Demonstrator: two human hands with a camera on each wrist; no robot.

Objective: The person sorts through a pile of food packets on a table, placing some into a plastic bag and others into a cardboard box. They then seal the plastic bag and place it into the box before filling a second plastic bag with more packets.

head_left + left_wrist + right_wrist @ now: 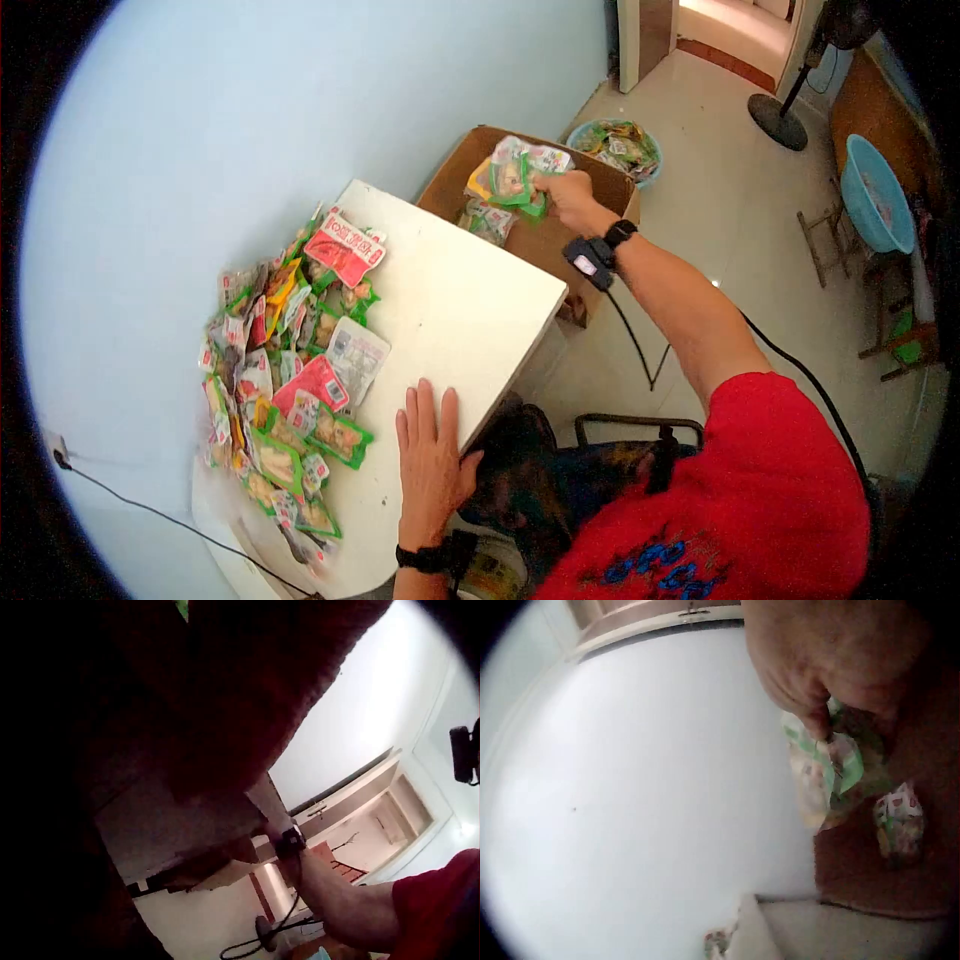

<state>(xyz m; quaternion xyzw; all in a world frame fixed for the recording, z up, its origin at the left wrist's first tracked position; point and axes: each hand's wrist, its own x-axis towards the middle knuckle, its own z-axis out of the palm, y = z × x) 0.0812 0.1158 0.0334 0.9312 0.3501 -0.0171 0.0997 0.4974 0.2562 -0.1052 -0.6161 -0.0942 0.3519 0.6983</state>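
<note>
Over the open cardboard box (545,238), my right hand (572,198) grips several snack packets (508,172) by their edge. In the right wrist view, thumb and fingers pinch the clear and green packets (829,769), which hang down from them. Below, another packet (901,825) lies inside the box. My left hand (430,465) rests flat on the white table (450,300), fingers straight, beside a large heap of snack packets (270,390). A red packet (345,248) and a silver-backed packet (357,358) lie on the heap's near side. The left wrist view is mostly dark.
Behind the box, a blue basin (657,165) holds more packets. A fan (780,122) stands near the doorway. At the right, another blue basin (868,205) sits on a wooden stand. Cables run from the wrist cameras, and a black cord (150,508) crosses the table's left corner.
</note>
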